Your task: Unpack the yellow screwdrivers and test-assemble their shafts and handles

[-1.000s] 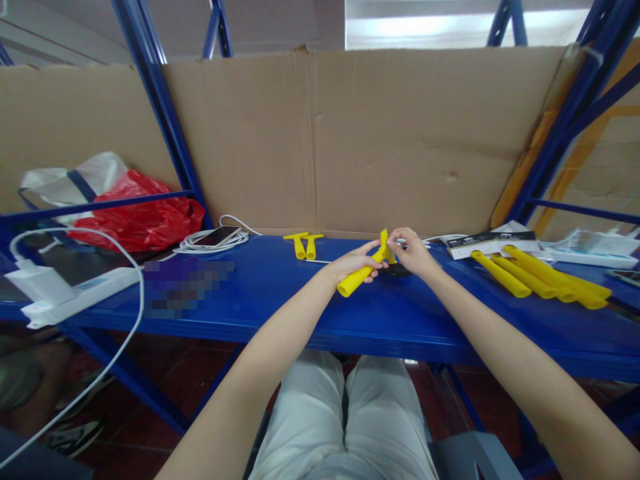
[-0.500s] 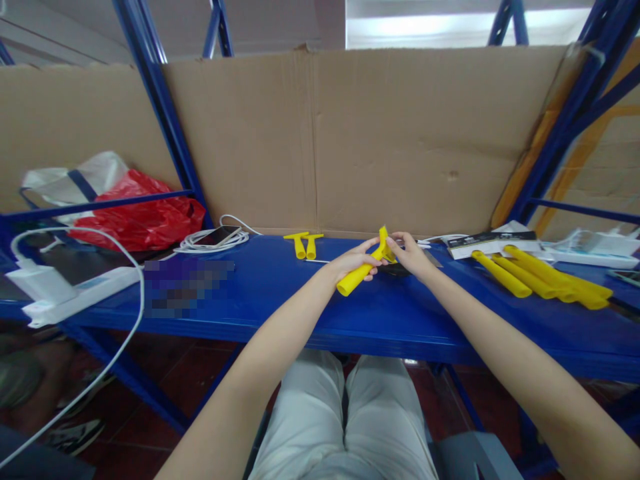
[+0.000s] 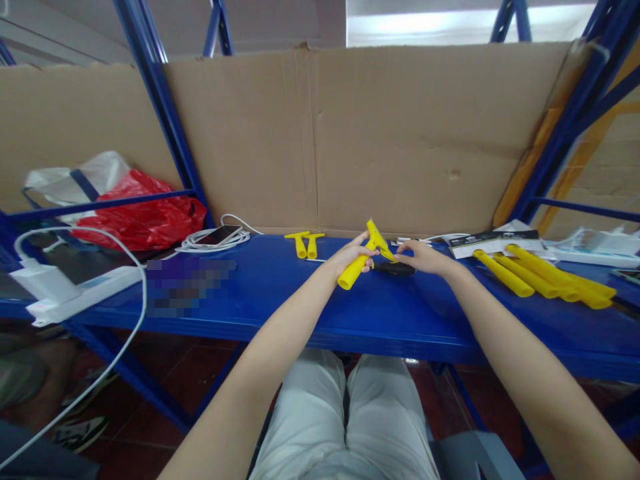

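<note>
Holding a yellow T-shaped handle (image 3: 352,273) over the middle of the blue table (image 3: 280,293), with the left hand (image 3: 353,255) wrapped round its shaft and the tube end towards the near edge. Has the right hand (image 3: 423,257) beside its head, with fingertips bunched; cannot tell whether touching. Can see a black object (image 3: 396,269) lying beneath, two more yellow T-shaped pieces (image 3: 301,247) by the far edge to the left, and several yellow tubes (image 3: 543,277) towards the table's right end.
</note>
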`<state>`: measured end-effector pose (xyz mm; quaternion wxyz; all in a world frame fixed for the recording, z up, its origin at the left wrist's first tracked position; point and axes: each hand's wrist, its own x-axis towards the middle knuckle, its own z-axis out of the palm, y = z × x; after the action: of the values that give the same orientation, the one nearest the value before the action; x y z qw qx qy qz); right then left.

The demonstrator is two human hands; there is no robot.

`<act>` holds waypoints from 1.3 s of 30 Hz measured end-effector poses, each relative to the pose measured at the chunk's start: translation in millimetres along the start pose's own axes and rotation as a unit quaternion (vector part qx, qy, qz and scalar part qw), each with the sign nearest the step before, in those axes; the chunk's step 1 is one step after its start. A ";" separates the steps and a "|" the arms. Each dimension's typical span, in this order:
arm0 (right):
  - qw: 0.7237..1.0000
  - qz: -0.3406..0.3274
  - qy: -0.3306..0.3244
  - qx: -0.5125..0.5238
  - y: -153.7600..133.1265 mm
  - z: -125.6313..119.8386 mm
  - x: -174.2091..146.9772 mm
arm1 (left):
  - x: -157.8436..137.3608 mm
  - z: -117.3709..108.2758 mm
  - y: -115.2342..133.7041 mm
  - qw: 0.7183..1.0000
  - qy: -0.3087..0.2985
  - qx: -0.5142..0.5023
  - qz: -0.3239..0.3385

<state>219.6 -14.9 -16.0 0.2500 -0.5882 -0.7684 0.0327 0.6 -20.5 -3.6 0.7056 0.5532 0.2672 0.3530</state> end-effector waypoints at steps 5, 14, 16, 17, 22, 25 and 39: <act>0.986 0.022 -0.166 -0.004 -3.7 -12.4 -13.7 | 3.3 -6.9 0.8 0.999 0.052 -0.013 0.007; 0.979 0.034 -0.137 0.148 4.2 -28.2 -18.8 | 2.8 -18.1 0.9 0.996 0.079 0.025 -0.018; 0.961 0.064 -0.118 0.241 7.1 -35.3 -23.3 | 4.6 -23.0 0.3 0.996 0.082 0.032 -0.025; 0.950 0.082 -0.103 0.282 7.9 -38.2 -25.4 | 5.9 -25.4 -0.2 0.995 0.086 0.033 -0.028; 0.881 0.143 0.035 0.450 5.7 -44.5 -25.9 | 11.7 -33.3 -3.4 0.993 0.108 0.035 -0.039; 0.824 0.162 0.186 0.510 1.8 -47.6 -20.9 | 12.0 -34.5 -5.0 0.991 0.117 0.038 -0.051; 0.650 0.270 0.498 0.507 -2.5 -61.6 -19.9 | 7.8 -32.1 -5.1 0.991 0.109 0.051 -0.053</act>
<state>247.0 -49.0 31.7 0.8344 -0.4790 -0.1999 0.1853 -18.3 4.0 -16.4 0.6608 0.5317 0.3893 0.3593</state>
